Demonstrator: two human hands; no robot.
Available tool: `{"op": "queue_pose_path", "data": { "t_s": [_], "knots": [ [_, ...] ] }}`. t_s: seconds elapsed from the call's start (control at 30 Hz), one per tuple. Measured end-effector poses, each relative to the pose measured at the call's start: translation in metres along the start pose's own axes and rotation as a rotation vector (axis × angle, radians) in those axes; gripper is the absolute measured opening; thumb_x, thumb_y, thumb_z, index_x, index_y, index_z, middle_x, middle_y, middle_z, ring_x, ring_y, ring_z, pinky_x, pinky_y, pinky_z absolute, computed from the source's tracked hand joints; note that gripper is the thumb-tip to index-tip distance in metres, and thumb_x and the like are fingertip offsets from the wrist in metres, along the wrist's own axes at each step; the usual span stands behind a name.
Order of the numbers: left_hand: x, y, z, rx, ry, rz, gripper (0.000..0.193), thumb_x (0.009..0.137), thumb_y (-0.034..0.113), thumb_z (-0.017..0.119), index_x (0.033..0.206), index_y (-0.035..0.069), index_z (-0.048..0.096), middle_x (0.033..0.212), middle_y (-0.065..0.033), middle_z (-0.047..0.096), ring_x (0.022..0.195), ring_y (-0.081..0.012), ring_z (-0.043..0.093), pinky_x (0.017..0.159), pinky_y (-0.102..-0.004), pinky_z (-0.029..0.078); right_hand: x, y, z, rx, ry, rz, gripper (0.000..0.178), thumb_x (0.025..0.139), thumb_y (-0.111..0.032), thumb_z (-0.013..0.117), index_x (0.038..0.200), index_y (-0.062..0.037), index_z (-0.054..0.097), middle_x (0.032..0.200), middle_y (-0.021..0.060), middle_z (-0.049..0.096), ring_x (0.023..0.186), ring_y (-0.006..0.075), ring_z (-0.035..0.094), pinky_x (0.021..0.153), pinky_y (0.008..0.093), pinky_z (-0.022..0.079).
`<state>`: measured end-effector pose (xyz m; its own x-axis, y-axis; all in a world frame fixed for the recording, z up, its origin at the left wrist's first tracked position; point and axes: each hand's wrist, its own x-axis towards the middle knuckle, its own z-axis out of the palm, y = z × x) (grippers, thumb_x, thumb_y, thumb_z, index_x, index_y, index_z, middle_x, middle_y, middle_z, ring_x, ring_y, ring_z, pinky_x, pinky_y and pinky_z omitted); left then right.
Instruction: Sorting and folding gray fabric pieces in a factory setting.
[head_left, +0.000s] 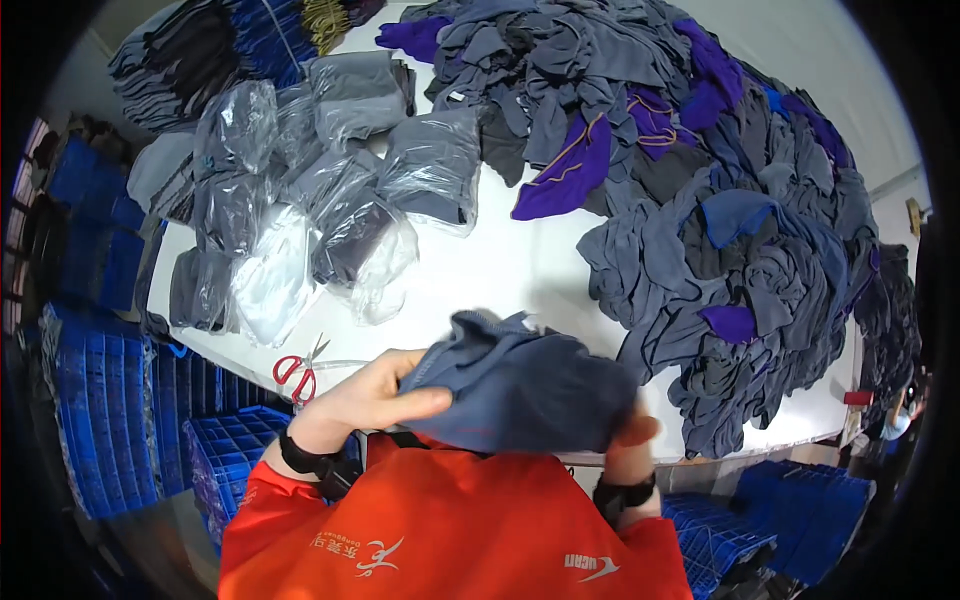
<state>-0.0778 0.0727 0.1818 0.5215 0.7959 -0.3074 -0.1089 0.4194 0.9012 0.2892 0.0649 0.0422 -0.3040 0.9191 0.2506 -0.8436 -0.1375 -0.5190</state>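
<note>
A dark grey-blue garment (520, 385), bunched and partly folded, is held up at the near edge of the table. My left hand (395, 395) grips its left end, the thumb lying over the cloth and the fingers behind it. At the garment's right end my right hand (634, 435) is closed on the edge; it is smeared by motion and partly covered by the fabric. Red-handled scissors (296, 376) rest on the table just left of my left hand.
Clear plastic packs of folded grey cloth (430, 165) cover the table's left part. A large heap of loose grey garments (640, 260), with purple pieces (572, 175) among them, fills the right and far side. Blue crates (235, 450) stand below the white table (470, 270).
</note>
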Motion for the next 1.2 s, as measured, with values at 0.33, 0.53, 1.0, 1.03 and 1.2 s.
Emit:
{"op": "queue_pose_path", "data": {
  "t_s": [0.33, 0.53, 1.0, 1.03, 1.2],
  "knots": [
    [0.034, 0.039, -0.113, 0.005, 0.62, 0.58, 0.02, 0.084, 0.012, 0.06, 0.1, 0.0, 0.056, 0.093, -0.0053, 0.064, 0.083, -0.0105, 0.06, 0.076, -0.0239, 0.047, 0.171, -0.076, 0.132, -0.859, 0.301, -0.376, 0.019, 0.086, -0.012, 0.057, 0.091, 0.0053, 0.061, 0.093, 0.0101, 0.063, 0.083, 0.0157, 0.059, 0.078, 0.0276, 0.044],
    [0.02, 0.015, -0.089, -0.26, 0.722, 0.613, 0.017, 0.09, 0.016, 0.054, 0.087, 0.0, 0.059, 0.084, -0.0022, 0.062, 0.072, -0.0075, 0.055, 0.066, -0.0215, 0.043, 0.131, -0.075, 0.086, -0.985, 0.366, -0.322, 0.031, 0.086, -0.018, 0.059, 0.061, -0.0083, 0.044, 0.064, -0.0037, 0.047, 0.062, 0.0051, 0.043, 0.059, 0.0225, 0.035],
    [0.066, -0.159, -0.076, -0.38, 0.99, 0.107, 0.032, 0.094, 0.028, 0.045, 0.102, -0.003, 0.051, 0.093, -0.0098, 0.059, 0.086, -0.0188, 0.061, 0.074, -0.0272, 0.049, 0.042, 0.023, -0.021, -0.582, 0.811, 0.225, 0.006, 0.079, -0.007, 0.062, 0.08, -0.0025, 0.059, 0.07, -0.0015, 0.054, 0.061, 0.0081, 0.047, 0.058, 0.0241, 0.039],
    [0.096, -0.168, -0.074, -0.094, 1.109, 0.279, 0.032, 0.093, 0.024, 0.047, 0.107, -0.005, 0.049, 0.103, -0.0148, 0.055, 0.102, -0.0228, 0.054, 0.087, -0.0317, 0.044, 0.065, 0.035, -0.025, -0.913, 0.753, 0.289, 0.014, 0.077, -0.01, 0.064, 0.086, -0.0012, 0.059, 0.074, 0.0022, 0.057, 0.063, 0.013, 0.052, 0.062, 0.0276, 0.043],
    [0.155, -0.23, -0.082, 1.153, 0.373, 0.554, 0.043, 0.085, 0.014, 0.053, 0.123, -0.003, 0.044, 0.122, -0.0203, 0.048, 0.112, -0.0299, 0.046, 0.092, -0.0384, 0.037, 0.122, 0.118, -0.023, -2.144, 0.336, 0.367, 0.053, 0.066, -0.023, 0.071, 0.111, 0.0014, 0.054, 0.097, 0.0201, 0.059, 0.087, 0.0389, 0.057, 0.08, 0.0433, 0.045]
  ]
}}
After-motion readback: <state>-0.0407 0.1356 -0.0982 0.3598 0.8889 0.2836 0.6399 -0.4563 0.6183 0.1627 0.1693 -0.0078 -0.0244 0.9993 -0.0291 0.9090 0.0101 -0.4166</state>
